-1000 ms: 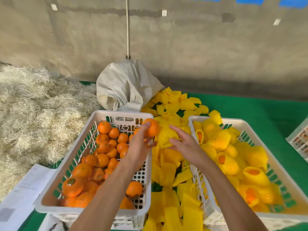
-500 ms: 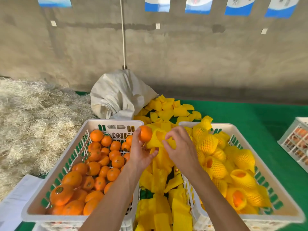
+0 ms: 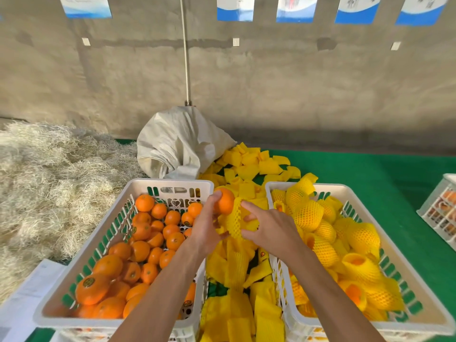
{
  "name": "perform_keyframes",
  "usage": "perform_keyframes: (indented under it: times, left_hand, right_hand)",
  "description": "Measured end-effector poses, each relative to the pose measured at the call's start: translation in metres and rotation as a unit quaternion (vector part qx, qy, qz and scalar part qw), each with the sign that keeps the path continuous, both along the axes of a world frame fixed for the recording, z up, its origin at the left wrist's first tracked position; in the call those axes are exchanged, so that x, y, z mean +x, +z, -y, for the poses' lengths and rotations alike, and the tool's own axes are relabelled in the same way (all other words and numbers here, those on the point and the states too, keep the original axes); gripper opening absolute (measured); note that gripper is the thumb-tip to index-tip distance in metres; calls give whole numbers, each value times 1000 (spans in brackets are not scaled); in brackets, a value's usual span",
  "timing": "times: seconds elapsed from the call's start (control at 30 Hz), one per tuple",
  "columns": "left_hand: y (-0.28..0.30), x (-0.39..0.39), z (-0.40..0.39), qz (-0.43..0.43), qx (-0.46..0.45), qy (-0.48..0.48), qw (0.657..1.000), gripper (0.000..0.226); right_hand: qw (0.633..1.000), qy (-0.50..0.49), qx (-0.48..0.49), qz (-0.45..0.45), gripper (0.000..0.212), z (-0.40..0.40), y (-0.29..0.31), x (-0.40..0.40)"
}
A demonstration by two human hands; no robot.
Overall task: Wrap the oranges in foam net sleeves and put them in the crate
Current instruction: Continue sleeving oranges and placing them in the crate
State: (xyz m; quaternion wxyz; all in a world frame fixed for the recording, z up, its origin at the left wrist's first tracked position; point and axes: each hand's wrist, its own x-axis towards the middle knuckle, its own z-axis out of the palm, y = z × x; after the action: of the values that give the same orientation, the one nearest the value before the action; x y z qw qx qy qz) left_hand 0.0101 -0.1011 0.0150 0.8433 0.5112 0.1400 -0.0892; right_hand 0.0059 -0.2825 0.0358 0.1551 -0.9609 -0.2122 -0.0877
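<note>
My left hand (image 3: 206, 227) grips an orange (image 3: 225, 201) between the two crates and also touches the near end of a yellow foam net sleeve (image 3: 235, 222). My right hand (image 3: 270, 230) holds that sleeve with its fingers spread inside the mouth, right beside the orange. The white crate on the left (image 3: 74, 272) holds several bare oranges. The white crate on the right (image 3: 417, 290) holds several oranges wrapped in yellow net sleeves.
Flat yellow sleeves (image 3: 249, 166) lie heaped between and behind the crates on the green cloth (image 3: 370, 174). A white sack (image 3: 177, 144) stands behind them. Pale straw (image 3: 49, 178) piles up at the left. Another white crate (image 3: 441, 211) sits at the right edge.
The sleeve in my right hand has been stretched open and brought against the orange. Both hands stay together between the crates.
</note>
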Motion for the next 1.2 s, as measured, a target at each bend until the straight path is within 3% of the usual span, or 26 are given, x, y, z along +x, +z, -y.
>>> perform_keyframes:
  times: [0.13, 0.23, 0.3, 0.43, 0.5, 0.6, 0.63, 0.7, 0.77, 0.83, 1.0, 1.1, 1.2]
  left_hand:
    - [11, -11, -10, 191, 139, 25, 971, 46]
    - [21, -21, -14, 299, 224, -51, 926, 47]
    - [26, -24, -14, 321, 288, -120, 894, 47]
    - [36, -25, -15, 303, 417, -165, 841, 51]
    - [41, -21, -20, 322, 542, -178, 756, 48]
    - [51, -15, -22, 354, 720, -167, 573, 54]
    - [53, -14, -20, 343, 756, -164, 532, 61]
    - [55, -15, -12, 294, 797, -163, 503, 70]
    - [51, -15, 0, 260, 806, -159, 507, 69]
    - [46, -13, 11, 243, 796, -154, 533, 66]
    - [40, -12, 16, 290, 713, -131, 625, 78]
    - [38, -19, 20, 349, 602, -52, 716, 70]
    - [38, -21, 22, 339, 503, 38, 794, 44]
  right_hand:
    - [999, -2, -46, -27, 87, 3, 1, 2]
    - [998, 12, -36, -57, 65, 4, 3, 5]
    - [996, 21, -11, -81, 57, 6, 5, 6]
    - [990, 37, 31, -134, 69, 6, 7, 8]
    - [988, 44, 34, -143, 81, 5, 9, 7]
    - [992, 46, -3, -118, 98, 6, 7, 9]
    - [994, 40, -12, -106, 101, 7, 6, 10]
    - [995, 26, -26, -92, 102, 6, 4, 10]
    - [996, 13, -32, -87, 102, 2, 1, 9]
    - [995, 5, 0, -98, 100, 2, -3, 8]
    - [963, -19, 223, -148, 94, 7, -14, 5]
    - [923, -59, 354, -138, 78, -2, -16, 0]
    - [911, -64, 391, -118, 78, -2, -13, -1]
